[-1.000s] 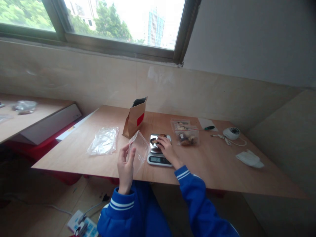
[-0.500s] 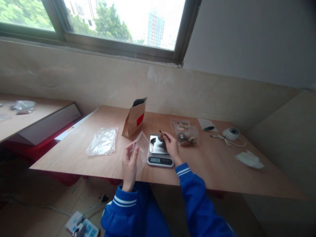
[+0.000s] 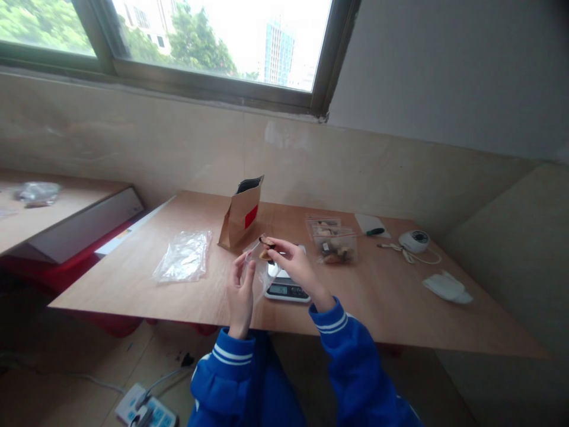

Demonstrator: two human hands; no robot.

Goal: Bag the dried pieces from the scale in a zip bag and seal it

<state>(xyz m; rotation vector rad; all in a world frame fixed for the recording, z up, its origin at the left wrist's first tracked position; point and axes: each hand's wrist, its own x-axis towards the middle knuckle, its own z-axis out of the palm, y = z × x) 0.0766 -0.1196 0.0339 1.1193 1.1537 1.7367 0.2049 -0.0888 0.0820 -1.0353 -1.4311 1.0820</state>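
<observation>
My left hand (image 3: 240, 293) holds a small clear zip bag (image 3: 259, 274) upright by its edge, just in front of the table's near side. My right hand (image 3: 292, 264) pinches a few brown dried pieces (image 3: 265, 244) right at the bag's mouth. Behind both hands a small digital kitchen scale (image 3: 285, 287) sits on the wooden table (image 3: 391, 296), its steel plate mostly hidden by my right hand. A brown paper pouch (image 3: 242, 212) with a red label stands open behind the scale.
Filled clear bags (image 3: 332, 240) are stacked right of the scale. A pile of unfilled clear bags (image 3: 183, 257) lies at the left. A green pen (image 3: 376, 231), a white round device (image 3: 415, 240) and a white cloth (image 3: 447, 286) lie at the right. A power strip (image 3: 144, 408) is on the floor.
My right hand lifted dried pieces off the scale plate and carried them left to the mouth of the bag. My left hand brought the bag slightly right and closer to the scale.
</observation>
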